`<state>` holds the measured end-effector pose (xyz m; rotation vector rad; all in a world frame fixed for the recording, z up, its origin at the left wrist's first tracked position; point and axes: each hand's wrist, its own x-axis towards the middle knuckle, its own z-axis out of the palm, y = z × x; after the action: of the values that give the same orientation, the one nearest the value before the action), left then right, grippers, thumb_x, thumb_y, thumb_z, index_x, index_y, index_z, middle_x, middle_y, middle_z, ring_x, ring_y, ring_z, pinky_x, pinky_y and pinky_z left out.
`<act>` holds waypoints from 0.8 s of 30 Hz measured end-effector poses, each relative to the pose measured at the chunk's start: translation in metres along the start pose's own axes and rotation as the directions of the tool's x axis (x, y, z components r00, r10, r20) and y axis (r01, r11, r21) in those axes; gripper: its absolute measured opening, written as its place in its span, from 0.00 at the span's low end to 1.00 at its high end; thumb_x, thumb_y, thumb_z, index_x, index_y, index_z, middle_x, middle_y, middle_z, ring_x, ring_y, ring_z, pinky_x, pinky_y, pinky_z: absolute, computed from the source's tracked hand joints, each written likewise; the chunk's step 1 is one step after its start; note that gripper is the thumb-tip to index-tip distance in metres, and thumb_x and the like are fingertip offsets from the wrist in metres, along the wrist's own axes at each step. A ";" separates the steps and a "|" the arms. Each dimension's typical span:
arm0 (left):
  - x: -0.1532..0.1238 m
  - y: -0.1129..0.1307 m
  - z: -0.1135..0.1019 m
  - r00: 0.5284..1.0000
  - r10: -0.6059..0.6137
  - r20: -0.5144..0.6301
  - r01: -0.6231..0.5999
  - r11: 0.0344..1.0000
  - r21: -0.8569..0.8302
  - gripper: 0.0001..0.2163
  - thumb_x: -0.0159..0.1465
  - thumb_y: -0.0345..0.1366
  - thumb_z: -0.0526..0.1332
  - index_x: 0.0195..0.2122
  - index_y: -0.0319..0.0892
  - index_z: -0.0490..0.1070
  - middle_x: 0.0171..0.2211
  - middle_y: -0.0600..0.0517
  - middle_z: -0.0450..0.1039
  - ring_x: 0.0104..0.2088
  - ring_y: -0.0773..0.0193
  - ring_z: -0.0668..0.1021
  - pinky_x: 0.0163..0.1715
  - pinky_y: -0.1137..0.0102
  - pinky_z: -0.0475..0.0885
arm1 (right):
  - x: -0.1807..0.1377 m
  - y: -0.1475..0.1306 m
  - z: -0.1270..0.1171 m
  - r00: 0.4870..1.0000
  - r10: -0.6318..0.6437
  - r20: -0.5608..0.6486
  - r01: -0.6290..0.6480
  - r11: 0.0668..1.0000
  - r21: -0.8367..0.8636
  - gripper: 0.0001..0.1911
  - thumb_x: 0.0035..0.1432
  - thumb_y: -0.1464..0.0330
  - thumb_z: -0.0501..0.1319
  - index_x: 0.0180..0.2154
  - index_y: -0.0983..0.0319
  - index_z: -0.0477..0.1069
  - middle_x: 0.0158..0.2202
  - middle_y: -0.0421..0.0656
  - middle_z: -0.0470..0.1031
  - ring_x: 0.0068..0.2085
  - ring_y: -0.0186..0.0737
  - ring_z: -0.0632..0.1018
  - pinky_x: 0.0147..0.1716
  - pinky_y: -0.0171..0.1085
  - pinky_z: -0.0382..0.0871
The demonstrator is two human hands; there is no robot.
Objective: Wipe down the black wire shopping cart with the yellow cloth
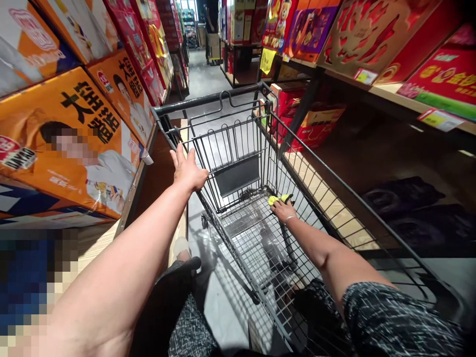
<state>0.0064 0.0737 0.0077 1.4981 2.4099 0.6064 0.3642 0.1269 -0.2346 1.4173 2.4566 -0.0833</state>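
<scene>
My left hand (189,171) rests on the side rim of a dark metal shopping cart (238,248), near the handlebar (211,100). Its fingers are spread and stretched out. Inside the basket, my right hand (284,212) reaches low toward the wire side and is closed on a bright yellow cloth (275,200). Part of the cloth is hidden under the fingers. A dark something shows beside the cloth, too small to make out. Close to the cloth, the grey seat panel (238,174) hangs on the cart's wire back.
Orange cartons (70,148) are stacked along the left. On the right, a shelf (394,96) carries red gift boxes (442,69) with price tags, close beside the cart. The grey aisle floor (201,74) runs ahead, where a person stands by a loaded trolley (213,47).
</scene>
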 end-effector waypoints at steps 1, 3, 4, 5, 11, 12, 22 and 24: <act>0.001 0.000 0.000 1.000 0.002 0.000 -0.002 1.000 -0.003 0.45 0.54 0.33 0.70 0.73 0.45 0.56 0.79 0.51 0.32 0.76 0.45 0.34 0.76 0.58 0.44 | -0.001 0.000 -0.001 1.000 0.006 0.009 -0.006 1.000 0.001 0.21 0.64 0.73 0.53 0.47 0.50 0.80 0.53 0.50 0.77 0.59 0.53 0.71 0.57 0.57 0.63; 0.002 0.001 0.001 1.000 0.002 0.002 -0.002 1.000 -0.007 0.45 0.54 0.33 0.70 0.73 0.45 0.56 0.79 0.50 0.32 0.77 0.46 0.34 0.76 0.59 0.43 | 0.004 0.003 -0.020 1.000 0.027 0.012 -0.027 1.000 -0.005 0.20 0.65 0.73 0.52 0.48 0.52 0.80 0.54 0.52 0.75 0.60 0.55 0.69 0.57 0.58 0.62; 0.002 0.001 0.002 1.000 0.002 0.002 -0.002 1.000 -0.011 0.45 0.53 0.33 0.70 0.73 0.44 0.56 0.79 0.50 0.32 0.77 0.46 0.34 0.76 0.59 0.43 | 0.008 0.006 -0.037 0.999 0.041 -0.007 -0.041 0.999 -0.012 0.20 0.66 0.72 0.51 0.49 0.52 0.79 0.55 0.53 0.74 0.60 0.56 0.68 0.57 0.59 0.61; 0.002 0.001 0.002 1.000 0.005 0.003 -0.005 1.000 -0.016 0.45 0.53 0.33 0.70 0.73 0.44 0.56 0.79 0.50 0.32 0.77 0.46 0.34 0.76 0.59 0.42 | 0.012 0.010 -0.058 0.997 0.057 -0.045 -0.058 0.998 -0.021 0.21 0.67 0.72 0.50 0.50 0.53 0.78 0.57 0.54 0.73 0.61 0.58 0.66 0.56 0.60 0.61; 0.001 -0.001 0.002 1.000 0.026 0.001 -0.025 0.998 -0.049 0.43 0.54 0.33 0.69 0.72 0.43 0.57 0.79 0.49 0.33 0.76 0.43 0.33 0.76 0.56 0.41 | -0.011 0.037 -0.177 0.899 0.100 -0.426 -0.144 0.987 -0.071 0.21 0.72 0.68 0.45 0.51 0.55 0.76 0.60 0.54 0.68 0.64 0.65 0.58 0.54 0.65 0.60; 0.001 -0.001 0.001 1.000 0.027 -0.001 -0.027 0.998 -0.063 0.43 0.53 0.33 0.70 0.72 0.43 0.58 0.78 0.49 0.33 0.76 0.43 0.33 0.76 0.56 0.40 | -0.023 0.041 -0.182 0.894 0.098 -0.437 -0.143 0.987 -0.072 0.21 0.72 0.68 0.45 0.51 0.55 0.76 0.61 0.54 0.68 0.65 0.66 0.58 0.54 0.66 0.59; -0.008 -0.003 -0.001 0.999 0.037 -0.023 -0.039 0.995 -0.088 0.41 0.53 0.32 0.70 0.69 0.44 0.61 0.78 0.48 0.38 0.76 0.41 0.34 0.76 0.56 0.41 | -0.094 0.016 -0.037 0.959 0.120 0.256 -0.131 0.991 0.025 0.19 0.56 0.74 0.62 0.46 0.51 0.80 0.52 0.51 0.76 0.56 0.60 0.73 0.50 0.58 0.70; -0.006 -0.004 0.000 0.999 0.037 -0.021 -0.039 0.996 -0.080 0.41 0.53 0.32 0.70 0.69 0.45 0.61 0.78 0.49 0.38 0.76 0.42 0.34 0.76 0.56 0.41 | -0.071 0.011 -0.034 0.972 0.120 0.204 -0.140 0.986 0.088 0.27 0.55 0.75 0.63 0.55 0.51 0.76 0.55 0.51 0.74 0.53 0.57 0.75 0.49 0.52 0.73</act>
<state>0.0059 0.0670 0.0057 1.5149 2.3467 0.7204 0.3989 0.0797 -0.1809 1.5294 2.2209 -0.3096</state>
